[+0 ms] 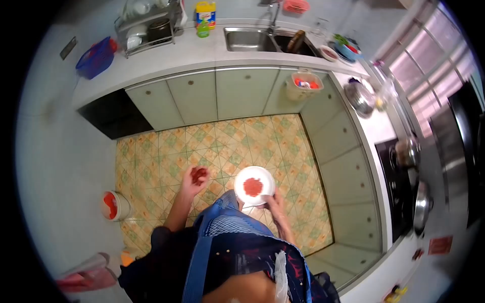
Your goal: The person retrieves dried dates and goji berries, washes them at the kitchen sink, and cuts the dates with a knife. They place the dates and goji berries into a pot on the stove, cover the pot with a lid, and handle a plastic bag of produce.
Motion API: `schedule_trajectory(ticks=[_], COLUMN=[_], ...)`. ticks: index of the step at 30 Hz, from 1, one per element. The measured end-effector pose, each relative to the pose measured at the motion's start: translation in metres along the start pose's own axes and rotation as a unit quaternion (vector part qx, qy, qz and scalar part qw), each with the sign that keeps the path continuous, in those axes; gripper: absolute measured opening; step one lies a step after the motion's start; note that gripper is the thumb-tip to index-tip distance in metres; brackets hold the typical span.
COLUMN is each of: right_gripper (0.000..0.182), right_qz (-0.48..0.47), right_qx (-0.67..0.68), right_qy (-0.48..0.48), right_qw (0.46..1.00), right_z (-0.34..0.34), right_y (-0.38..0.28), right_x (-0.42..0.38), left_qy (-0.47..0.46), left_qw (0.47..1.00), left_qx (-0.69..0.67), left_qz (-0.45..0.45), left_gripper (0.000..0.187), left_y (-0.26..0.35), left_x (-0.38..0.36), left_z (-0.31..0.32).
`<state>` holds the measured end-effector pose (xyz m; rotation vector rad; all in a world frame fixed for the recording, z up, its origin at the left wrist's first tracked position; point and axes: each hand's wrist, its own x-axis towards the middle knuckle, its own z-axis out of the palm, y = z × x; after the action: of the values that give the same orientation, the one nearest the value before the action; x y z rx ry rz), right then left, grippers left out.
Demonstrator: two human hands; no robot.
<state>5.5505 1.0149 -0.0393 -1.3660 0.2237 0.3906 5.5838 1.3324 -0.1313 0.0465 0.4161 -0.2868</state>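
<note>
Your right hand (275,204) grips the white bowl (254,186) by its lower rim, held above the tiled floor (151,151); red pieces (252,187) lie in its centre. Your left hand (194,179) is cupped around more red matter (199,174), possibly the same chopped food, just left of the bowl, apart from it

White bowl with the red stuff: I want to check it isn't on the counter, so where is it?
In the head view the white bowl sits centre frame above the tiled floor, held from below by the right hand, with the left hand beside it.
</note>
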Motion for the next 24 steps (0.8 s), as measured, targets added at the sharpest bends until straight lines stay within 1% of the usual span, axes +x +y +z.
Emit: schedule_trajectory(ticks=[1, 2, 3, 4, 5, 7, 8, 10, 11, 12, 13, 14, 15, 17, 18, 19, 20, 21, 22, 23, 24], right_gripper=[0.050, 0.050, 0.050, 0.051, 0.051, 0.053, 0.049, 0.047, 0.045, 0.042, 0.039, 0.038, 0.038, 0.039, 0.040, 0.040, 0.041, 0.043, 0.044, 0.041, 0.042], right_qz=[-0.011, -0.005, -0.002, -0.014, -0.026, -0.025, -0.021, -0.009, -0.005, -0.012, -0.024, -0.035, -0.045, -0.048, -0.061, -0.071, -0.053, -0.053, -0.026, -0.041, -0.010], right_qx=[-0.003, 0.001, 0.005, 0.023, 0.040, 0.048, 0.068, 0.046, 0.045, 0.025, 0.005, -0.013, -0.030, -0.062, -0.083, -0.105, -0.100, -0.096, -0.122, -0.099, -0.111], right_qy=[0.029, 0.060, 0.094, 0.122, 0.151, 0.218, 0.239, 0.231, 0.226, 0.229, 0.186, 0.162, 0.140, 0.046, -0.003, -0.049, -0.070, -0.118, -0.145, -0.185, -0.199], right_qw=[1.000, 0.998, 0.996, 0.992, 0.987, 0.975, 0.968, 0.972, 0.973, 0.973, 0.982, 0.986, 0.989, 0.996, 0.995, 0.991, 0.991, 0.987, 0.982, 0.977, 0.974], right_z=[-0.023, -0.046, -0.059, -0.079, -0.096, -0.129, -0.144, -0.185, -0.197, -0.206, -0.210, -0.210, -0.208, -0.177, -0.155, -0.133, -0.095, -0.059, -0.029, 0.007, 0.037], right_y=[-0.007, -0.015, -0.022, -0.027, -0.031, -0.035, -0.039, -0.045, -0.052, -0.061, -0.082, -0.096, -0.109, -0.160, -0.181, -0.202, -0.227, -0.243, -0.244, -0.248, -0.243], right_x=[0.014, 0.030, 0.057, 0.073, 0.088, 0.128, 0.147, 0.189, 0.212, 0.238, 0.267, 0.306, 0.342, 0.421, 0.457, 0.491, 0.522, 0.557, 0.597, 0.625, 0.660], left_qy=[-0.018, -0.001, 0.001, -0.018, -0.015, -0.037, -0.038, -0.057, -0.052, -0.071, -0.088, -0.078, -0.073, -0.032, 0.003, 0.014, -0.001, -0.020, -0.034, -0.047, -0.047], left_qw=[0.999, 0.997, 0.996, 0.993, 0.991, 0.989, 0.990, 0.989, 0.992, 0.991, 0.990, 0.993, 0.994, 0.998, 0.994, 0.992, 0.984, 0.972, 0.966, 0.959, 0.955], left_qx=[0.003, 0.032, 0.047, 0.052, 0.053, 0.052, 0.053, 0.047, 0.039, 0.014, -0.016, -0.036, -0.041, -0.029, -0.057, -0.066, -0.058, -0.046, -0.070, -0.094, -0.122], left_qz=[-0.041, -0.064, -0.069, -0.104, -0.125, -0.135, -0.128, -0.128, -0.111, -0.110, -0.107, -0.080, -0.066, 0.056, 0.095, 0.103, 0.167, 0.229, 0.247, 0.263, 0.266], left_gripper=[0.039, 0.041, 0.040, 0.040, 0.039, 0.039, 0.039, 0.033, 0.033, 0.032, 0.031, 0.030, 0.030, 0.030, 0.030, 0.030, 0.029, 0.029, 0.029, 0.028, 0.029], left_y=[-0.014, -0.021, -0.025, -0.034, -0.041, -0.050, -0.053, -0.057, -0.053, -0.044, -0.042, -0.032, -0.021, 0.005, 0.013, 0.019, 0.028, 0.041, 0.049, 0.053, 0.058], left_x=[0.026, 0.061, 0.092, 0.121, 0.147, 0.199, 0.221, 0.255, 0.268, 0.284, 0.296, 0.308, 0.312, 0.324, 0.319, 0.316, 0.314, 0.316, 0.316, 0.316, 0.317], left_z=[0.028, 0.042, 0.074, 0.090, 0.106, 0.132, 0.148, 0.166, 0.171, 0.178, 0.182, 0.185, 0.187, 0.203, 0.220, 0.227, 0.232, 0.238, 0.240, 0.242, 0.250])
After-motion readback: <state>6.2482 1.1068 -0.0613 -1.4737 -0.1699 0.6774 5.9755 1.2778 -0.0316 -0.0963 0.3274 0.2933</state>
